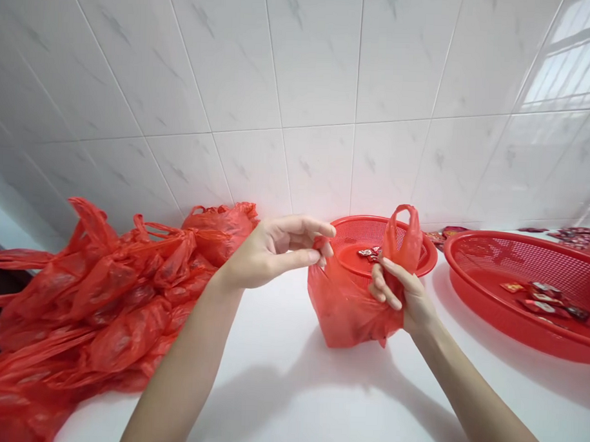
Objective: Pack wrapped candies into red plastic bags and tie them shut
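A red plastic bag (pixel 347 313) hangs between my two hands, just above the white table. My left hand (pixel 284 249) pinches one handle of it, thumb and fingers closed on the thin plastic. On the other side my right hand (pixel 401 289) grips the other handle, whose loop stands up above the fingers. Whatever the bag contains, if anything, cannot be made out. Behind it stands a round red plastic basket (pixel 340 229) with a few small wrapped packets (pixel 370 252) inside, partly hidden by the bag and my right hand.
Many filled red bags (pixel 128 299) are piled at the left. A larger red basket (pixel 466 304) with several small packets (pixel 546 299) stands at the right. More packets (pixel 578 236) lie along the tiled wall (pixel 316 164). The white table (pixel 269 394) runs underneath.
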`<action>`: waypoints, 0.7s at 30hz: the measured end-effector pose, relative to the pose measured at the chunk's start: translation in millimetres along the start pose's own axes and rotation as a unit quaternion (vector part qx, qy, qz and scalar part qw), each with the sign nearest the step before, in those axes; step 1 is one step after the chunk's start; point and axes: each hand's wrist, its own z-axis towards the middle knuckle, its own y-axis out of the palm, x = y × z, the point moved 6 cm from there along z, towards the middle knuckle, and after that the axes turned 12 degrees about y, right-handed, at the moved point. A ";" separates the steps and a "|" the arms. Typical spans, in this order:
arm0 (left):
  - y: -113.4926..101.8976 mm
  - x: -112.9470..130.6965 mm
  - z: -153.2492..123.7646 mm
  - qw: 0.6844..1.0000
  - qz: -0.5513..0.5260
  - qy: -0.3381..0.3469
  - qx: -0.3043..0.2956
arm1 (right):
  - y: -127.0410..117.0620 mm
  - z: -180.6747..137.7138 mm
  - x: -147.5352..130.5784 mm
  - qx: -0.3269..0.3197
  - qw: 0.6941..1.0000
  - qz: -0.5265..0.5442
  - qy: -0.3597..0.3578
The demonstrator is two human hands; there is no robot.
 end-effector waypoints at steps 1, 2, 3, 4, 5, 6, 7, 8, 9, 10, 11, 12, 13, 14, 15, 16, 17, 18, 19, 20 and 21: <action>4.4 -1.4 0.4 1.000 -0.007 0.007 -0.014 | 4.3 -2.5 1.2 0.002 0.999 -0.036 0.010; 9.6 -3.9 1.1 0.999 -0.012 0.013 -0.029 | 8.0 -4.9 3.5 0.007 0.997 -0.072 0.024; 15.3 -7.0 2.2 0.999 -0.016 0.019 -0.044 | 11.0 -7.0 6.7 0.012 0.994 -0.104 0.042; 20.9 -10.5 3.8 0.998 -0.017 0.026 -0.057 | 13.1 -8.8 10.7 0.015 0.989 -0.132 0.063; 26.1 -13.9 5.8 0.997 -0.016 0.033 -0.066 | 14.1 -10.2 15.1 0.017 0.984 -0.152 0.086; 30.8 -17.4 8.1 0.997 -0.015 0.040 -0.072 | 14.3 -11.3 19.4 0.017 0.980 -0.166 0.109; 35.2 -20.5 10.7 0.996 -0.014 0.046 -0.077 | 14.0 -12.0 22.9 0.013 0.977 -0.171 0.127; 39.2 -23.4 13.3 0.995 -0.013 0.050 -0.082 | 14.0 -12.3 25.1 0.003 0.976 -0.171 0.138; 42.7 -26.2 15.8 0.995 -0.011 0.053 -0.086 | 14.1 -12.4 26.1 -0.010 0.975 -0.168 0.142; 45.8 -28.7 18.2 0.995 -0.008 0.053 -0.089 | 14.4 -12.4 26.0 -0.024 0.976 -0.164 0.140; 48.4 -30.9 20.3 0.994 -0.004 0.052 -0.092 | 15.1 -12.4 25.0 -0.038 0.977 -0.158 0.135; 50.5 -32.6 22.2 0.994 0.001 0.051 -0.093 | 15.8 -12.4 23.7 -0.049 0.978 -0.154 0.129; 52.3 -33.6 23.7 0.994 0.006 0.052 -0.093 | 16.1 -12.3 22.1 -0.053 0.979 -0.152 0.121; 53.9 -34.3 25.0 0.994 0.011 0.052 -0.094 | 16.1 -12.2 20.6 -0.053 0.980 -0.154 0.113; 55.4 -34.6 26.0 0.994 0.014 0.053 -0.094 | 15.9 -12.1 19.0 -0.050 0.981 -0.157 0.102; 57.0 -34.7 26.8 0.994 0.017 0.054 -0.096 | 15.6 -11.9 17.6 -0.046 0.981 -0.163 0.089; 58.5 -34.5 27.5 0.993 0.021 0.057 -0.099 | 14.8 -11.6 16.4 -0.039 0.981 -0.173 0.078; 60.1 -34.4 28.0 0.992 0.029 0.060 -0.102 | 13.8 -11.4 15.4 -0.031 0.980 -0.182 0.067; 61.5 -34.3 28.6 0.991 0.043 0.065 -0.105 | 12.6 -11.3 14.7 -0.026 0.980 -0.191 0.059; 62.7 -34.2 29.2 0.989 0.063 0.074 -0.108 | 11.5 -11.2 14.1 -0.024 0.979 -0.196 0.053; 63.9 -34.2 29.8 0.986 0.089 0.086 -0.111 | 10.7 -11.2 13.4 -0.028 0.979 -0.196 0.048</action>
